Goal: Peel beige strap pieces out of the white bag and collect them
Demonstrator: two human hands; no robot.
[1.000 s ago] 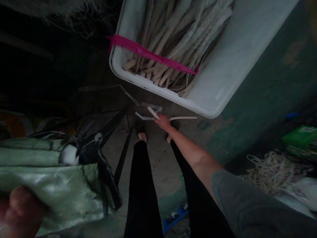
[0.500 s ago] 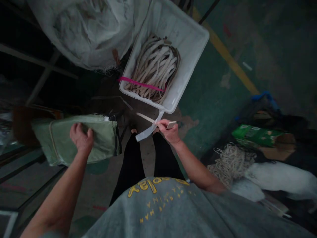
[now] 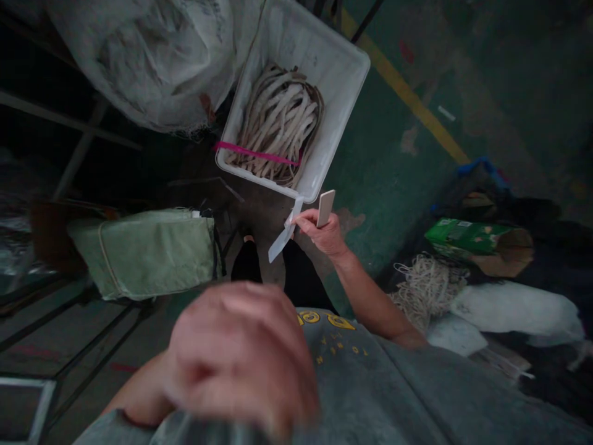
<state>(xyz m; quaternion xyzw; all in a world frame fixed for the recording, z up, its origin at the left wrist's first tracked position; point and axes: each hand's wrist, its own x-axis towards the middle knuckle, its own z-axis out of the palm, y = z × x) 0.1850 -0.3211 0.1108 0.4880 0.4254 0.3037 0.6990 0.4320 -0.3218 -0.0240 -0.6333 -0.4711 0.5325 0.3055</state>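
Note:
My right hand is closed in front of the white bin, gripping a pale flat strip whose stiff-looking end stands up above the fist. At its fingertips is a whitish, partly see-through band, slanting from near the bin's rim down to the left. My left hand is raised close to the camera, large and blurred over the grey shirt; its fingers look bent, but whatever they may hold cannot be made out. A green cloth bundle with a cord around it lies at left, apart from both hands.
The white bin holds a coil of pale straps crossed by a pink band. Left of it stands a big white sack. A tangle of cord, a green carton and a white bag lie at right.
My left hand has left the green bundle and come up close to the camera. The strip's end in my right hand has turned upright. The view has shifted slightly.

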